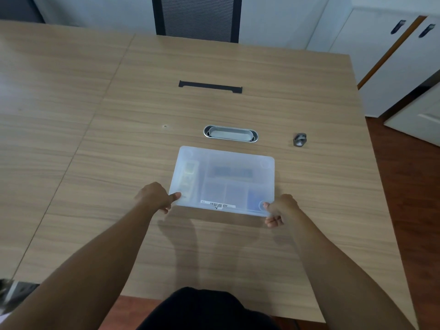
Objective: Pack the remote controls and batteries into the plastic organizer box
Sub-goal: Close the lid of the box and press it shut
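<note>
At the near edge of 1 closed translucent organizer box point(226, 179), 2 hands grip its corners: left hand point(156, 196) pinching the left corner, right hand point(279, 209) the right. Dim shapes show through the lid. Beyond, on the table point(95, 139), sit 1 metal grommet point(230, 133) and 1 small grey object point(300, 139).

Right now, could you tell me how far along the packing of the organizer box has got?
Packing looks nearly finished: shapes of a pale remote and a dark one show through the frosted lid of the organizer box. In hand: the left hand and right hand grip the lid's near corners. Left: seating the lid fully, probably. No remotes or batteries lie loose on the table.
</note>
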